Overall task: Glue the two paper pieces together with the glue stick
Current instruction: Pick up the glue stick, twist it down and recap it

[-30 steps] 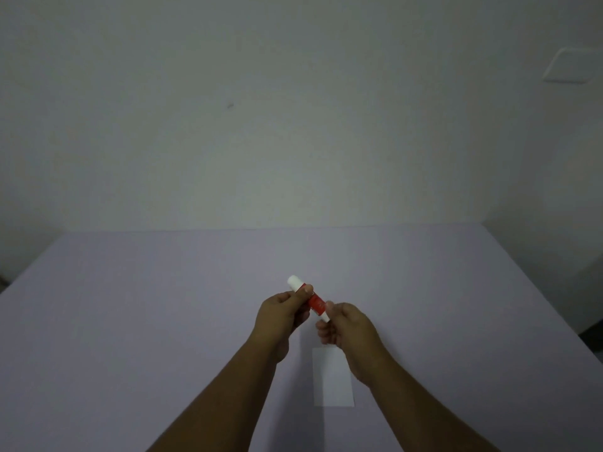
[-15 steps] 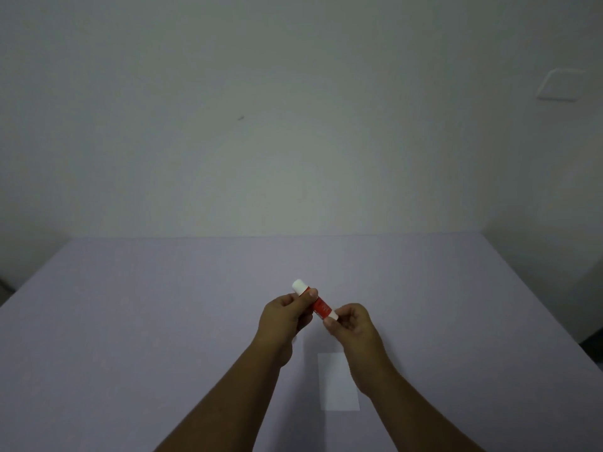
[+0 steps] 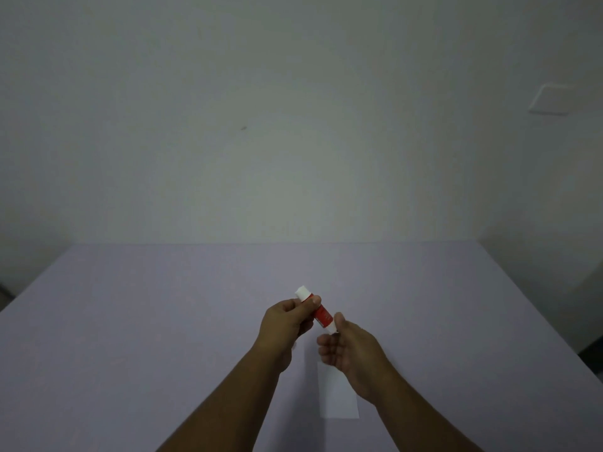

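A red glue stick [image 3: 321,315] with a white cap at its far end is held slanted above the table. My left hand [image 3: 287,324] grips its upper part near the cap. My right hand [image 3: 347,349] pinches the white lower end with thumb and fingers. Below my right hand a white paper piece [image 3: 337,398] lies flat on the lilac table [image 3: 163,321]; its far end is hidden by that hand. A second paper piece is not visible apart from it.
A pale wall rises behind the table's far edge [image 3: 293,244]. The table's right edge [image 3: 538,311] runs diagonally toward me, with a dark gap beyond it. A wall plate [image 3: 551,99] sits high on the right.
My right hand has shifted slightly lower on the glue stick's white end, its thumb now raised. The view has tilted down a little. The paper has not moved.
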The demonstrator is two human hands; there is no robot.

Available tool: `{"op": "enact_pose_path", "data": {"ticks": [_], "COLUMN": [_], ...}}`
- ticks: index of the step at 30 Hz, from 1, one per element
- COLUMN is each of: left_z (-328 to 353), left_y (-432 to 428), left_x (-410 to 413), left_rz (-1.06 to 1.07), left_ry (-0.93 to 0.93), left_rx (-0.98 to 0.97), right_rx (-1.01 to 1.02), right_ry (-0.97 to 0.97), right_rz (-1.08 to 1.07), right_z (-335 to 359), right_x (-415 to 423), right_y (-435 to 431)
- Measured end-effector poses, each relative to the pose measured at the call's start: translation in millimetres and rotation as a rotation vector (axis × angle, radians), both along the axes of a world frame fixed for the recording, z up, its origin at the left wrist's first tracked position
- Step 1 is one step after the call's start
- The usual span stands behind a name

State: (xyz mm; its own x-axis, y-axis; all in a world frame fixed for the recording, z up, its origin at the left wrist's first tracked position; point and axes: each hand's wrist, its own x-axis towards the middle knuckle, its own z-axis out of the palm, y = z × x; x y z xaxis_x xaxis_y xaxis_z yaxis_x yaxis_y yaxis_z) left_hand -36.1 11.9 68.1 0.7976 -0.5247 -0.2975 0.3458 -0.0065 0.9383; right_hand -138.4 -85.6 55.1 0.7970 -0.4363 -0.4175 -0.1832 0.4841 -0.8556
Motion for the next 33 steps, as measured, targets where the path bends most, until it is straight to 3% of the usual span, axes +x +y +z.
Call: {"op": "enact_pose_path", "data": {"ticks": [5, 9, 10, 14, 16, 21, 28, 33], "left_z": [1.5, 2.3, 2.7, 3.7, 3.6, 1.5, -2.3, -8.2], "left_y": [-1.7, -0.5, -0.1, -2.0, -3.1, -5.0, -9.7, -15.7], "left_x": [-2.5, -2.0, -1.8, -2.7, -2.7, 0.1, -0.4, -0.1], "left_rz": [0.003, 0.000, -0.011, -0.037, -0.025, -0.014, 0.007, 0.072], "left_ry": [0.009, 0.002, 0.001, 0.002, 0.003, -0.004, 0.013, 0.060], "left_rx": [-0.009, 0.000, 0.000, -0.011, -0.002, 0.032, 0.102, 0.163], "right_rx": [-0.367, -0.046, -0.046, -0.382, -0.431, -0.087, -0.501, -0.613], "right_ry": [-0.023, -0.017, -0.020, -0.039, -0.012, -0.069, -0.020, 0.015], "right_rz": [-0.004, 0.031, 0.024, -0.012, -0.011, -0.012, -0.023, -0.021], "right_z": [-8.4, -4.7, -4.8, -10.2, -11.7, -8.5, -24.2, -32.0], "right_x": [-3.8, -0.3, -0.3, -3.0, -2.2, 2.1, 3.5, 9.6], "right_y": [-2.5, -5.1, -5.5, -2.9, -3.4, -5.6, -6.2, -6.6]}}
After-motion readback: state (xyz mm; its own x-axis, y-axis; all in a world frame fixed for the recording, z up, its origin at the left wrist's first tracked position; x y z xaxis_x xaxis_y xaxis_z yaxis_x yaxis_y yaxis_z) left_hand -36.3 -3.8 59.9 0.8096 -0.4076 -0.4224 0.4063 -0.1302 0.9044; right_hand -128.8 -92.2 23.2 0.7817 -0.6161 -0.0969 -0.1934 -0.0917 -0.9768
